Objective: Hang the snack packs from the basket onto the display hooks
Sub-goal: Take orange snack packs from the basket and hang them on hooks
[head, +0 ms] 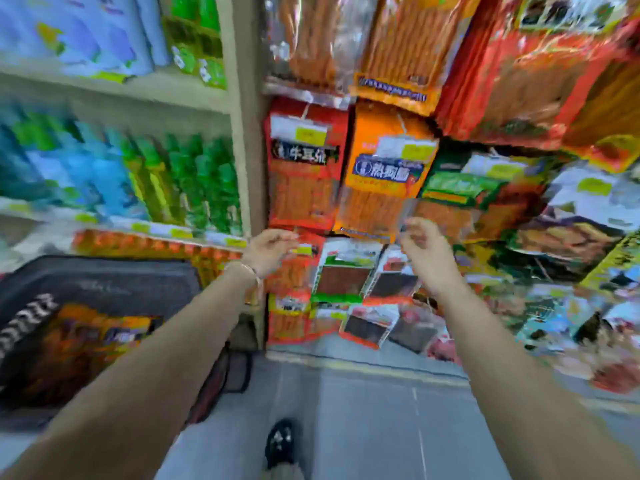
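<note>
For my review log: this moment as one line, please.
left hand: raised by red pack, grip blurred | right hand: raised under orange pack, grip blurred | basket: packs inside

two forearms, both bare as far as the frame edge. the left forearm point(156, 368) fills the seven o'clock part of the picture and the right forearm point(519, 375) the five o'clock part. the left hand point(270, 249) and right hand point(426, 252) are bare and softened by motion blur. a thin, pale bracelet point(244, 268) circles the left wrist; it is too blurred to tell what it is made of. at six o'clock is one black shoe point(280, 441) with a pale, mottled ornament on its top. just under it, at the frame edge, is the hem of a grey-beige trouser leg point(282, 474).
</note>
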Demonstrator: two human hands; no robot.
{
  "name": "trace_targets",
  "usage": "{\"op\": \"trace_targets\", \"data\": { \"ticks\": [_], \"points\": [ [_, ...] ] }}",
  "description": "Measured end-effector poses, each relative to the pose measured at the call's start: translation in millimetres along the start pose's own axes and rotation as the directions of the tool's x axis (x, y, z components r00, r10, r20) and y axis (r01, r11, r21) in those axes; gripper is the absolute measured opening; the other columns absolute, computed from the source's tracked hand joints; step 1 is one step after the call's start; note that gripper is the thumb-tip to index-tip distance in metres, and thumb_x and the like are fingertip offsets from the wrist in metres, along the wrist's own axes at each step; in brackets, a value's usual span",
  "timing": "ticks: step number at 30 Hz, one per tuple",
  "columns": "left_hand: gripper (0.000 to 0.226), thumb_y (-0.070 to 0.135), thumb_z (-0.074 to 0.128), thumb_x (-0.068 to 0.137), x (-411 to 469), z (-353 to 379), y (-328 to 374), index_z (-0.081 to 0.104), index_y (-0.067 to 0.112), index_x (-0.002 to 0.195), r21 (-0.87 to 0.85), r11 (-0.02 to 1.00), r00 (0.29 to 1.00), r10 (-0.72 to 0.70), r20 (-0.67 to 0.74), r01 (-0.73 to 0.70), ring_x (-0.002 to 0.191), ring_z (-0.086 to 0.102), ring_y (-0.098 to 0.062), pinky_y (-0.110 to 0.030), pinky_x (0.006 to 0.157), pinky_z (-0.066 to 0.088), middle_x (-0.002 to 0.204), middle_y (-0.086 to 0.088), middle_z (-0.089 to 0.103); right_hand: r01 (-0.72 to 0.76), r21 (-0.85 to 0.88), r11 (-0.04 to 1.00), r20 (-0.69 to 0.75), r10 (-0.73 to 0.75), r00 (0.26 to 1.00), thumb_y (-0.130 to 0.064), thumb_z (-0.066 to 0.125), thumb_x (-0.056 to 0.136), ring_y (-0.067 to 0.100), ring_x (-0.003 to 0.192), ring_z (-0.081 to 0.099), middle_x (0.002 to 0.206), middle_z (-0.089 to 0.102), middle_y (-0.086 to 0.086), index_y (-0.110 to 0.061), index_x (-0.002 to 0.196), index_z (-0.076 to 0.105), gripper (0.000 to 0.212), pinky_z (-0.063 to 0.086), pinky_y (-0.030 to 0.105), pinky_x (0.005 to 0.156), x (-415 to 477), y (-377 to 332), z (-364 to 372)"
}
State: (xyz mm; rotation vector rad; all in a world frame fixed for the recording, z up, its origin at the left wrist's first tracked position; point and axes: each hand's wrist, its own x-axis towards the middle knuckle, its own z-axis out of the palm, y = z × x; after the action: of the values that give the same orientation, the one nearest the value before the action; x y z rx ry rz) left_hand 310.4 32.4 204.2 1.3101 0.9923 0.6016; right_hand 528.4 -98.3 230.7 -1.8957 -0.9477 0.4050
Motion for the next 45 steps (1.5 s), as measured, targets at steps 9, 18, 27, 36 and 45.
{"op": "trace_targets", "data": {
  "ticks": [9, 18, 27, 36, 45],
  "points": [
    [0.027, -0.001, 0.039, 0.096, -164.3, -107.2, -216.4, 0.052, 0.012, 0.077, -0.142, 0.800, 0.780, -0.600, -0.177, 0.583, 0.038, 0.054, -0.001, -0.018, 0.044, 0.040, 0.047, 0.004, 0.059, -0.787, -0.068, 0.613, 0.396, 0.741, 0.543, -0.006, 0.050, 0.094, 0.014, 0.053, 0.055, 0.072, 0.054, 0.005, -0.014, 0.085, 0.054, 0.013, 0.035, 0.017, 0.045, -218.0, 125.0, 144.0],
    [0.011, 0.007, 0.056, 0.090, -211.9, -220.6, -280.4, 0.066, 0.009, 0.095, 0.040, 0.636, 0.628, -0.749, -0.212, 0.771, 0.091, 0.058, -0.026, -0.033, 0.083, 0.048, 0.095, -0.011, 0.063, -0.663, -0.430, 0.612, 0.526, 0.767, 0.367, -0.012, 0.049, 0.096, 0.018, 0.062, 0.053, 0.082, 0.057, 0.010, -0.013, 0.088, 0.056, 0.010, 0.040, 0.024, 0.057, -244.8, 89.9, 256.2],
    [0.024, 0.012, 0.041, 0.099, -111.9, -373.7, -235.5, 0.056, 0.009, 0.117, -0.016, 0.696, 0.690, -0.714, -0.123, 0.718, 0.084, 0.058, -0.017, -0.022, 0.063, 0.043, 0.106, -0.006, 0.060, -0.570, -0.294, 0.767, 0.600, 0.613, 0.514, -0.011, 0.044, 0.098, 0.016, 0.070, 0.055, 0.083, 0.059, 0.003, -0.015, 0.098, 0.055, 0.012, 0.044, 0.016, 0.053, -189.7, -6.2, 413.2],
    [0.018, 0.007, 0.037, 0.098, 4.9, -431.9, -285.7, 0.054, 0.010, 0.103, -0.193, 0.624, 0.611, -0.781, -0.132, 0.757, 0.073, 0.060, -0.011, -0.025, 0.066, 0.043, 0.088, -0.005, 0.066, -0.573, -0.413, 0.707, 0.633, 0.676, 0.377, -0.022, 0.047, 0.098, 0.012, 0.077, 0.061, 0.091, 0.064, -0.003, -0.020, 0.112, 0.055, 0.016, 0.046, 0.022, 0.069, -119.1, 15.4, 554.3],
    [0.013, 0.013, 0.047, 0.093, 40.2, -463.0, -383.9, 0.058, 0.017, 0.087, -0.169, 0.565, 0.531, -0.821, -0.210, 0.807, 0.100, 0.063, -0.024, -0.028, 0.077, 0.042, 0.107, -0.013, 0.067, -0.620, -0.572, 0.537, 0.504, 0.826, 0.250, -0.023, 0.047, 0.098, 0.012, 0.071, 0.058, 0.092, 0.064, 0.002, -0.012, 0.119, 0.052, 0.024, 0.048, 0.028, 0.068, -101.3, 124.1, 679.4]
  ]
}}
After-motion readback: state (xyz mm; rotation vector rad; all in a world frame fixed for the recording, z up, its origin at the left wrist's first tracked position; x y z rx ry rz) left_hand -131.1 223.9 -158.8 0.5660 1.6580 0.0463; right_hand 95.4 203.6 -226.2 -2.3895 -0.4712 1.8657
